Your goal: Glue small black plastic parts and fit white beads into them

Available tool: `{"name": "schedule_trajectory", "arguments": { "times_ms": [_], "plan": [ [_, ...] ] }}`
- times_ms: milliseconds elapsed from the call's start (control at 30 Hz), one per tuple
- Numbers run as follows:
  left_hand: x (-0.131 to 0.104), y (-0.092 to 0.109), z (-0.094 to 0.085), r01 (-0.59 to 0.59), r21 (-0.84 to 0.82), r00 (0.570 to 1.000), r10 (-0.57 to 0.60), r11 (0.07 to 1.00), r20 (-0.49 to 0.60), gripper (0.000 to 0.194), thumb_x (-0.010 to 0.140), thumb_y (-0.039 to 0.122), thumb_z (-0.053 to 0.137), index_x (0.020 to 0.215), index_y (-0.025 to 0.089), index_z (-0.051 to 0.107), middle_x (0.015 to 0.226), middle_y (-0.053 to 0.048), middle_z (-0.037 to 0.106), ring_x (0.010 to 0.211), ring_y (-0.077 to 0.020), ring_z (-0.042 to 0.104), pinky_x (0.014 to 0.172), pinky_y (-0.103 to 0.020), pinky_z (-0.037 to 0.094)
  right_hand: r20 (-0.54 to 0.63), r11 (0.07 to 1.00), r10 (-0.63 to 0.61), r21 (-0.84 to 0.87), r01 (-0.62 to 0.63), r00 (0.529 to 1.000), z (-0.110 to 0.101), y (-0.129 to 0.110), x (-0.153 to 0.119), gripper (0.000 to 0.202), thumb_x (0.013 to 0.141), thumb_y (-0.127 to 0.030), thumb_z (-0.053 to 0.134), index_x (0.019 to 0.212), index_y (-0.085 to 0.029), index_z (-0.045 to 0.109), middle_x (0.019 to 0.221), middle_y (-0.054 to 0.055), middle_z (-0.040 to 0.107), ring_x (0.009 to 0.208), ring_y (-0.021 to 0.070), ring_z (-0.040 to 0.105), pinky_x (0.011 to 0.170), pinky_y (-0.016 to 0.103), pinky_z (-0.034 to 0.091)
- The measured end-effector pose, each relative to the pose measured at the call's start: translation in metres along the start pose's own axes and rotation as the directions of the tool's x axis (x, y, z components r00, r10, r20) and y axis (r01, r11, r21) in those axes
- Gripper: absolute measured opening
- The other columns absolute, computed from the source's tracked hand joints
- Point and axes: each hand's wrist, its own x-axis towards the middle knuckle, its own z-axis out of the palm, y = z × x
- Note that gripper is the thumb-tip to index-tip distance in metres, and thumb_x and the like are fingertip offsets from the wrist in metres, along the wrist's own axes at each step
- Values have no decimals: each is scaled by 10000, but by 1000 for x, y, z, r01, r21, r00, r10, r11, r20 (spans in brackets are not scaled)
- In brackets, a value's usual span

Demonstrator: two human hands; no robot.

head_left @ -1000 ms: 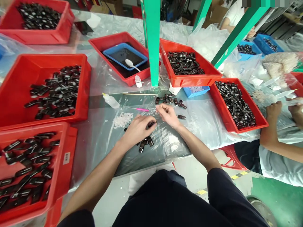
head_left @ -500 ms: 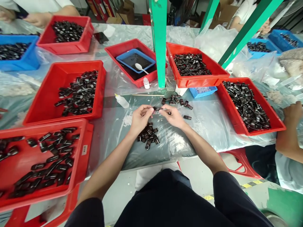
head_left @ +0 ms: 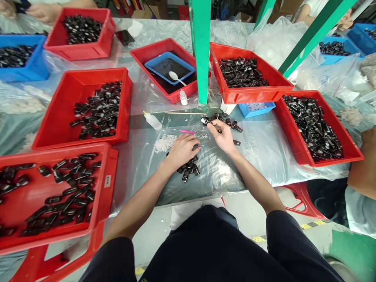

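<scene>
Between the thumb and fingers of my right hand (head_left: 221, 135) is a small black part (head_left: 206, 121), above the plastic-covered table. My left hand (head_left: 184, 149) is palm down at the top of a pile of black parts (head_left: 188, 169), its fingers curled on a dark piece (head_left: 196, 146). A pink tool (head_left: 187, 131) lies just beyond my left hand, beside small white pieces (head_left: 165, 143). More black parts (head_left: 235, 125) lie past my right hand. A squeeze bottle (head_left: 152, 120) and a thin stick (head_left: 185, 113) lie farther back.
Red bins (head_left: 125, 105) of black parts stand on both sides. A green post (head_left: 202, 51) rises behind my hands, near a white-capped bottle (head_left: 183, 98) and a small blue box (head_left: 255, 113). Another person's arm (head_left: 364, 168) is at the right edge.
My hands have moved apart. The right one has brought a black part toward the back group; the left one has come down onto the near pile. The pink tool now shows.
</scene>
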Motion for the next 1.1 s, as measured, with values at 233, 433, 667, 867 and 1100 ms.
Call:
{"name": "schedule_trajectory", "arguments": {
  "times_ms": [233,433,667,867,1100],
  "plan": [
    [2,2,0,14,-20,997,-16,1000,-73,227,1013,240,564,978,210,786,1046,-109,813,1084,-308,748,1001,-432,533,19,1000,-17,4,17,1000,-1,1,-1,591,893,-800,660,813,-226,548,633,-67,375,572,108,319,563,286,238],
    [2,-2,5,88,-353,969,-162,931,-188,150,939,229,610,987,216,751,912,-42,801,853,-212,731,859,-343,546,29,1000,-13,-5,13,999,-1,1,-1,556,907,-756,677,813,-221,558,662,-59,410,580,107,330,572,283,260],
    [9,-6,-11,0,-897,857,-463,443,-229,270,836,463,820,887,204,767,906,-47,777,835,-170,685,749,-291,514,170,1000,-23,4,23,985,1,-1,-3,539,907,-747,691,846,-221,589,709,-41,463,639,124,415,611,269,309],
    [8,-1,-21,34,-997,868,-497,73,-7,394,659,524,980,823,212,804,795,-21,710,697,-110,570,593,-244,375,260,1000,0,18,-5,966,6,-3,-9,546,899,-754,703,870,-217,608,705,-38,482,626,122,432,591,264,302],
    [7,6,-28,55,-998,871,-488,-20,58,369,642,479,996,810,205,814,774,-15,699,709,-102,568,599,-239,364,277,1000,1,18,-6,961,6,-6,-9,577,875,-785,712,875,-218,603,739,-23,516,652,128,482,568,258,315]
  ]
}}
